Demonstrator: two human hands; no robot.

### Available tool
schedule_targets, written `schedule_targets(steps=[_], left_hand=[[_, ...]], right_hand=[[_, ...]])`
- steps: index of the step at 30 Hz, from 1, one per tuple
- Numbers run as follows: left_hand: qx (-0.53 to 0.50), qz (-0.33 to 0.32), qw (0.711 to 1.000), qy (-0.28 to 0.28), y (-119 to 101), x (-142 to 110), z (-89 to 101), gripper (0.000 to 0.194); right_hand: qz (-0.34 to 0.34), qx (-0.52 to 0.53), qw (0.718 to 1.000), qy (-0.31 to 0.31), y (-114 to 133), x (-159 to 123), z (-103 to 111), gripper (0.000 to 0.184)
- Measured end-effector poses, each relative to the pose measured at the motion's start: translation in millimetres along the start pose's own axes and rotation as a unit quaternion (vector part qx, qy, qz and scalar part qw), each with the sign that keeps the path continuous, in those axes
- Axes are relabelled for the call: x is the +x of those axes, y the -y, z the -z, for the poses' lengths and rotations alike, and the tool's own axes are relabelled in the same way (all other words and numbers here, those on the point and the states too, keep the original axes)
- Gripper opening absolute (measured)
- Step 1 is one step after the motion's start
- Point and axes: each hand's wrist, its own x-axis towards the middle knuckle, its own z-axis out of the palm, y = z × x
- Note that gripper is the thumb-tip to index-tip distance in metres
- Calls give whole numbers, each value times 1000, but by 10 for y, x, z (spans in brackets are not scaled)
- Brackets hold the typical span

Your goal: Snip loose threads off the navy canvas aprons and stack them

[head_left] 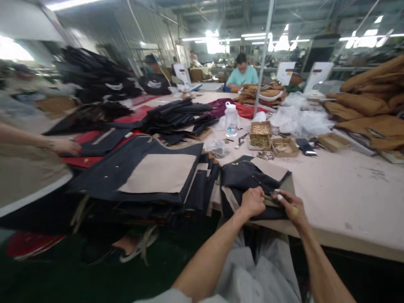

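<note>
A folded dark denim-like fabric piece (pixel 236 176) with beige patches lies at the table's front edge before me. My left hand (pixel 253 203) is closed on its near part, knuckles up. Just to the right, my right hand (pixel 292 207) is pinched at the piece's right side. White coverings show on its fingertips; what the pinch holds is too small to make out. Between the hands runs a narrow tan strip (pixel 269 197). Left of me lies a stack of dark fabric panels (pixel 101 179), the top one bearing a large beige patch (pixel 159 172).
Beyond the work stand a box of brass-coloured small parts (pixel 260 139), a shallow carton (pixel 284 147), a phone-like dark object (pixel 306 147) and a clear water bottle (pixel 231 120). Brown fabric (pixel 375 105) is piled right. A co-worker's hand (pixel 67 147) touches dark fabric at left.
</note>
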Motion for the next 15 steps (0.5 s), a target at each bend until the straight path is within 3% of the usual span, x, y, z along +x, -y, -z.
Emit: schedule_targets(steps=[2,4,8,15], left_hand=[[-47,-41,998,7,43,132,-230,14],[-81,-52,995,-12,108,181,-342,11],[-137,-53,988,-46,225,240,-381,11],[-259,-58,962,-57,123,474,-371,13]], right_hand=[[-12,-10,1000,-3,-131,-69,229,45],[-1,-29,999,17,-185,-39,230,47],[39,-98,992,65,-166,48,85,43],[28,-67,997,37,-112,32,182,29]])
